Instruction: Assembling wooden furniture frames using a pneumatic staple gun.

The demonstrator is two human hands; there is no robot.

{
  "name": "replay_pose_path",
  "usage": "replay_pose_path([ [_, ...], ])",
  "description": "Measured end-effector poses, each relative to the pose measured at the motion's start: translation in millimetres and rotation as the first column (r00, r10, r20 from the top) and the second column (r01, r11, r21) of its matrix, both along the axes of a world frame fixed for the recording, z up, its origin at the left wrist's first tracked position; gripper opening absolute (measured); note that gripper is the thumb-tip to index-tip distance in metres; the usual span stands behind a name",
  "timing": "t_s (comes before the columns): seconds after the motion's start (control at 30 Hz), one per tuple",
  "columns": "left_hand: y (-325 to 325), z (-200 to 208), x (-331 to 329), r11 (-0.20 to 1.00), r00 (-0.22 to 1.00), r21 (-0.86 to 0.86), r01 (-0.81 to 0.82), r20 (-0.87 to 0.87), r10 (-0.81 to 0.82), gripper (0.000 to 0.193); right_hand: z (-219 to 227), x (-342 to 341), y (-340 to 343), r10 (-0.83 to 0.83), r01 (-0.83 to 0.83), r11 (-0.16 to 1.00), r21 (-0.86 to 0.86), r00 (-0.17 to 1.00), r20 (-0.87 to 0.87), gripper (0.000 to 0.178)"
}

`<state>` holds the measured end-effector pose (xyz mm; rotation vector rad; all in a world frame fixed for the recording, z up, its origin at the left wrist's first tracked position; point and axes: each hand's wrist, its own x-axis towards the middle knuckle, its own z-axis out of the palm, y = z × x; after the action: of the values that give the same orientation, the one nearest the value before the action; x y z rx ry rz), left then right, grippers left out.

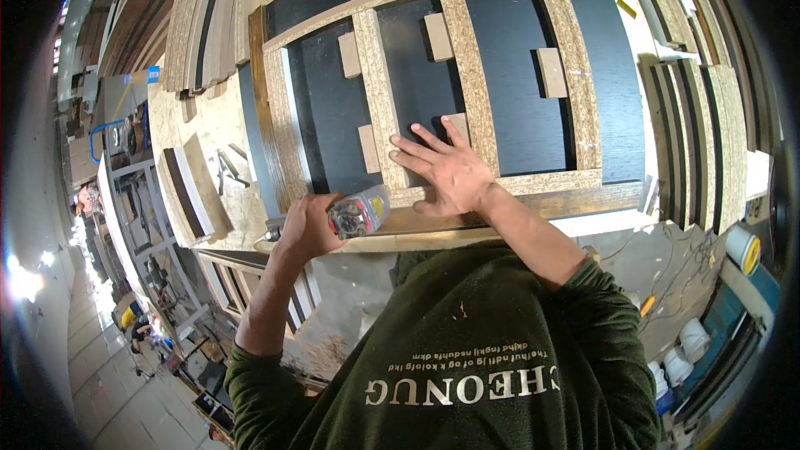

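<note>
My left hand [307, 227] is closed round a grey and red object with a see-through end [358, 213], held at the bench's near edge; its exact kind is unclear. Flat on the lower part of a wooden frame [478, 75] lies my right hand [450, 171], fingers spread and holding nothing. The frame has chipboard-patterned slats and rests on a dark panel [518, 104]. Small tan blocks sit against the slats, among them one by the right-hand slat [551, 72] and one at the upper middle [437, 37]. My right fingertips partly cover another block [455, 127].
Stacked strips of board stand at the upper left [204, 29] and the right side [679, 137]. A few small metal pieces [233, 167] lie on the left of the bench beside a curved dark and white strip [185, 192]. White buckets [693, 337] stand on the floor at lower right, near loose cables [667, 275].
</note>
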<state>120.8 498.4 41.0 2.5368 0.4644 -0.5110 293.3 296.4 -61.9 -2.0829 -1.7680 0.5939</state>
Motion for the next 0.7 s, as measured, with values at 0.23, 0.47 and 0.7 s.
replay_pose_path([
  [0.23,1,-1,1,1.0,0.998,-0.026,-0.008,-0.068,0.006,0.063,-1,0,0,0.003,-0.003,1.0,0.005,1.0,-0.004,0.089],
  [0.47,-10,5,1,0.997,0.996,0.056,0.056,0.072,-0.06,0.06,1,0,-1,-0.003,0.003,1.0,-0.013,1.0,0.004,0.089],
  [0.7,-6,-10,0,0.997,0.997,0.059,0.046,0.053,-0.049,0.054,0,-1,1,-0.004,0.004,1.0,-0.002,1.0,0.002,0.088],
])
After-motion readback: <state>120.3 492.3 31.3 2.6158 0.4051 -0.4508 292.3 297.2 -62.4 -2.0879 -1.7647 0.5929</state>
